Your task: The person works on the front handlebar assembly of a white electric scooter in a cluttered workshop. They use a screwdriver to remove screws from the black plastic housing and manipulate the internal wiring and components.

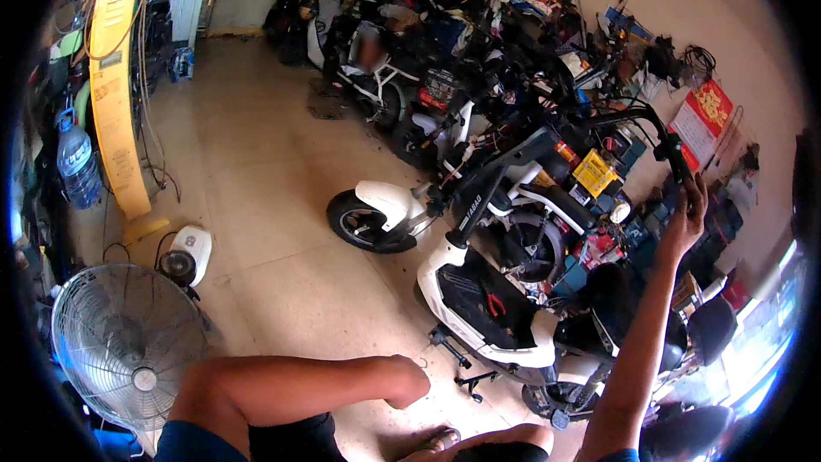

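Note:
A white and black electric scooter (pixel 438 291) stands in front of me on the right, its front wheel pointing left. My right arm reaches far up along the right side. My right hand (pixel 689 210) is at the near end of the scooter's black handlebar (pixel 671 150), with its fingers around the grip. Red-handled pliers (pixel 495 305) lie on the scooter's dark footboard. My left arm is bent across the lower part of the view. My left hand (pixel 406 382) hangs bent at the wrist left of the scooter, touching nothing visible; its fingers are hidden.
A round wire fan (pixel 128 346) stands at lower left beside a white device (pixel 190 255). Beyond it rise a yellow post (pixel 120 94) and a large water bottle (pixel 77 162). More scooters (pixel 368 77) and crowded parts line the far right wall, near a red calendar (pixel 701 124).

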`<state>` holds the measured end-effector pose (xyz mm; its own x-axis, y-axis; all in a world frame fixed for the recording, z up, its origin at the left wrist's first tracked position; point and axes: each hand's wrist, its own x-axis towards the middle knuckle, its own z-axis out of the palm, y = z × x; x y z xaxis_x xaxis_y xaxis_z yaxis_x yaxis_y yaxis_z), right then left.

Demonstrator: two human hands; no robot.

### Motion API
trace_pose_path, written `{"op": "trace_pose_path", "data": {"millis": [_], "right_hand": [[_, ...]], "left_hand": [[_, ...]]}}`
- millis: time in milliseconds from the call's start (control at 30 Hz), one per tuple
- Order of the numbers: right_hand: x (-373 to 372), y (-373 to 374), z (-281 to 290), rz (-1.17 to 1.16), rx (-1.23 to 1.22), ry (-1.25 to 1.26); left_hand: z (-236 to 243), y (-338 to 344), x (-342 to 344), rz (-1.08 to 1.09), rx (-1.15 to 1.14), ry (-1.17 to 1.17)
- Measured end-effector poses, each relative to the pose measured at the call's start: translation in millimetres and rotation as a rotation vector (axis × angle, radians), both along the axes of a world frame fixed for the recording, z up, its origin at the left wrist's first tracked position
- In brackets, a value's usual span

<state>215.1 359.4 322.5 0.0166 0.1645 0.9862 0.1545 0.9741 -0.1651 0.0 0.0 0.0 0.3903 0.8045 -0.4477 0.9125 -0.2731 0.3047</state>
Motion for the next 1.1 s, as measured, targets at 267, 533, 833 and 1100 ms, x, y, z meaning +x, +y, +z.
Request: {"op": "trace_pose_path", "data": {"millis": [267, 533, 833, 1100], "right_hand": [[6, -66, -75, -0.086, -0.172, 0.029], [39, -193, -242, 0.067, -0.66, -0.791], [85, -179, -265, -0.048, -0.584, -0.914], [147, -65, -187, -0.218, -0.73, -0.175]], "left_hand": [[-7, 41, 29, -0.118, 0.037, -0.014], [-23, 87, 60, -0.197, 0.032, 0.017], [-28, 118, 81, -0.294, -0.007, -0.032], [-38, 132, 84, -0.315, -0.089, -0.108]]}}
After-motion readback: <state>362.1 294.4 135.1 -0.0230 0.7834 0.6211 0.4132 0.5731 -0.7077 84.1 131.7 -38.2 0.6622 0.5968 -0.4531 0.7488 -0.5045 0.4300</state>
